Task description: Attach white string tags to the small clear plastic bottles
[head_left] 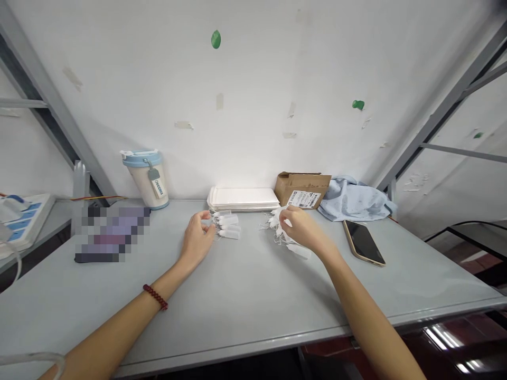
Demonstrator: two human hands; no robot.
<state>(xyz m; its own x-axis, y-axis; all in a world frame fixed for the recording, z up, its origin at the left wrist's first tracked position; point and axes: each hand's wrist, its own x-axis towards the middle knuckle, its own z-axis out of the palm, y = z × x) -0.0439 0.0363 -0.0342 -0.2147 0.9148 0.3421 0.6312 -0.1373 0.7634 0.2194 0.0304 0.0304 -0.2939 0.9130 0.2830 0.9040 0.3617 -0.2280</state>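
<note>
The left hand (199, 235) was on the bench (245, 301), just beside a small row of white tags (230, 234). Its fingers were bent, and a gap showed between the thumb and the first finger, by the left ends of the row. The right hand (300, 226) was over a messy pile (298, 250) of more white tags with thin strings. Its finger and thumb were close together, but I could not tell if they held a tag. The row and the pile were apart, with bare bench between them. Behind them lay a flat white stack (243, 198), near the wall. A brown box (303, 190) stood at its right end, with a blue cloth (354, 201) beside the box. A phone (363, 241) lay to the right, and a cup (146, 182) stood on the left.
</note>
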